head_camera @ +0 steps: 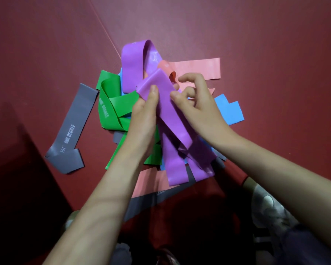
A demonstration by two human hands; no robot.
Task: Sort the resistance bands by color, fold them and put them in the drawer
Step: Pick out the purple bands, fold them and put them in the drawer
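A heap of flat resistance bands lies on the dark red floor. I hold a purple band above the heap: my left hand grips its left edge with the thumb on top, and my right hand pinches its right edge. Another purple band loops up at the far side, and more purple strips hang toward me. Green bands lie at the left, a grey band farther left, pink bands at the far right and blue bands at the right. No drawer is in view.
The red floor spreads out on all sides of the heap. A dark shadowed shape fills the lower left. Another grey band and a pink one lie near my knees, where patterned clothing shows at the lower right.
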